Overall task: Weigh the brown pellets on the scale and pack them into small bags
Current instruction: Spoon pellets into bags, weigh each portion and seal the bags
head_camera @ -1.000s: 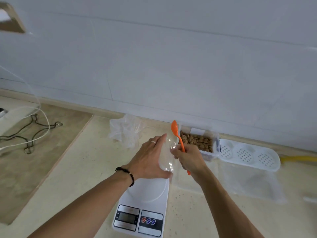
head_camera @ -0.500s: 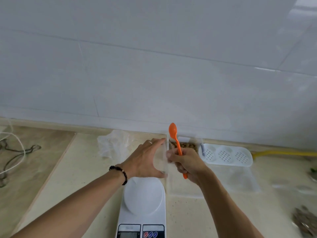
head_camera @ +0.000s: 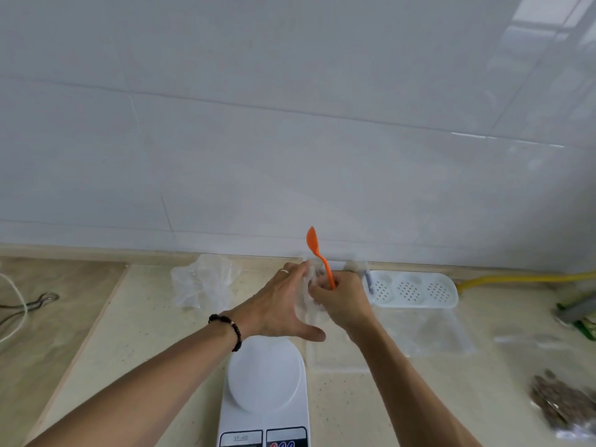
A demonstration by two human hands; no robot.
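A small clear plastic bag [head_camera: 309, 293] is held upright between my two hands, above the counter behind the white scale [head_camera: 266, 379]. My left hand [head_camera: 280, 304] presses its fingers and thumb against the bag's left side. My right hand [head_camera: 342, 300] grips the bag's right side and also an orange spoon [head_camera: 317, 251], whose bowl points up. The scale's round platform is bare. The pellet container [head_camera: 354, 266] at the wall is mostly hidden behind my right hand. Filled bags of brown pellets [head_camera: 561, 404] lie at the far right.
A crumpled clear bag [head_camera: 203, 282] lies at the back left. A white perforated tray [head_camera: 414, 290] sits by the wall, with flat empty bags [head_camera: 432, 330] in front of it. A yellow hose [head_camera: 516, 279] runs along the wall. Cables [head_camera: 19, 308] lie at the left.
The camera has tilted up and turned right, so the scale's display is nearly out of frame. My hands have closed in on the bag, and the pellet container is now hidden.
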